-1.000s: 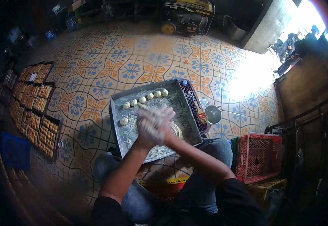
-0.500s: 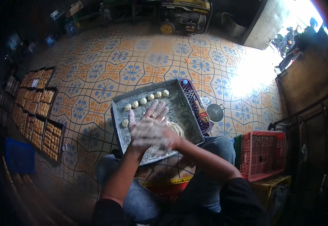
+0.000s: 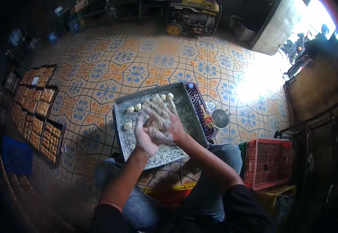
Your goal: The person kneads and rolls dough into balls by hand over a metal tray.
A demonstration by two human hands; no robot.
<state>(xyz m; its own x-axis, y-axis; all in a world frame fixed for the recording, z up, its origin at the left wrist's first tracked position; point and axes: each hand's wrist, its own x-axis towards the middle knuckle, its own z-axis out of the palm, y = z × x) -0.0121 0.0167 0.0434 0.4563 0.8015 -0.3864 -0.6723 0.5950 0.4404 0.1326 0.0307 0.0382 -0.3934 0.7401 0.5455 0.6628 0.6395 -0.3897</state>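
While flour-dusted left hand (image 3: 145, 134) and right hand (image 3: 162, 116) are pressing together mid-tray, dough hidden, four small pale dough balls (image 3: 128, 125) are lining far and left edges of grey rectangular metal tray (image 3: 194, 128).

No packages, labels, signs, screens.

Both bare forearms come up from the lower edge and meet in the middle of the view, bent at the elbows above the knees. The flour-whitened left hand (image 3: 145, 134) lies underneath, palm turned up and fingers cupped. The flour-dusted right hand (image 3: 162, 116) is pressed flat across it, palm down, its fingers spread and pointing away from the body.
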